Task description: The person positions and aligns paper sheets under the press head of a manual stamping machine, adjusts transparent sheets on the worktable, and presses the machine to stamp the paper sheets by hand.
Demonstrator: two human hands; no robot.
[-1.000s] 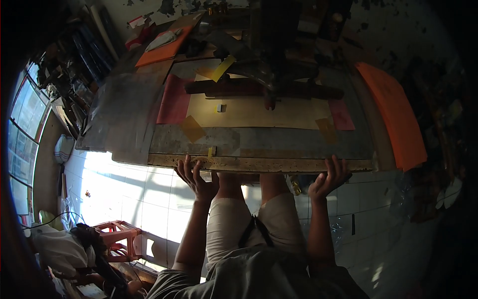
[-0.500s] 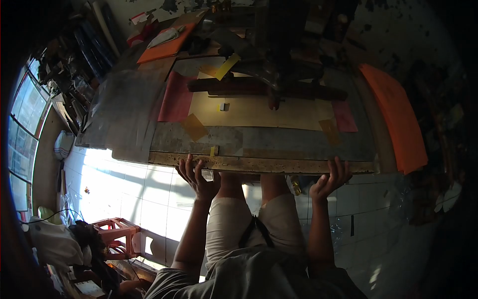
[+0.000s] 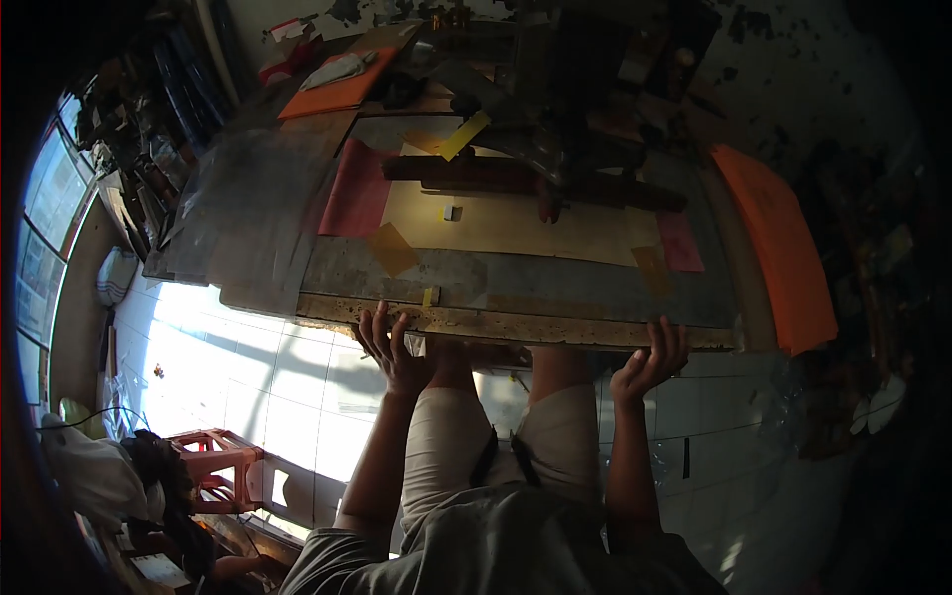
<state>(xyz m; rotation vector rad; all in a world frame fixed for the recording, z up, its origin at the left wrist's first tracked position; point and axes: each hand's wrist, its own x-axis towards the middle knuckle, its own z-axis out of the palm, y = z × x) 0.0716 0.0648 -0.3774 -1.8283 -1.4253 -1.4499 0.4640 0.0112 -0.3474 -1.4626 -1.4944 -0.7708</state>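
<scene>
Two hands of mine are at the front edge of the grey board (image 3: 555, 283), the left hand (image 3: 400, 367) left of the frame's centre, the right hand (image 3: 640, 372) right of it. The fingers of each are stretched upward and a little apart against the worn wooden edge (image 3: 555, 329); I cannot tell whether they grip it or only rest there. The board spans the middle of the frame under a dark bar (image 3: 555, 182). As I judge it, the laying-out looks done: a cream sheet (image 3: 516, 233) lies flat at the centre, a red sheet (image 3: 354, 193) by its left end, a pink piece (image 3: 679, 243) by its right, and an amber patch (image 3: 393, 250) and a second patch (image 3: 652, 270) sit near its lower corners. A small white block (image 3: 451, 213) is on the cream sheet. The orange sheets (image 3: 778, 248) at the right of the frame lie apart from this layout; how much work is left, nothing shows. My thumbs and the underside of the edge are hard to make out, and the bar covers the far part of the cream sheet. The machine (image 3: 565, 59) at upper centre sinks into shadow, its top cut off, and the dark heap at lower left is too dim to sort out.
</scene>
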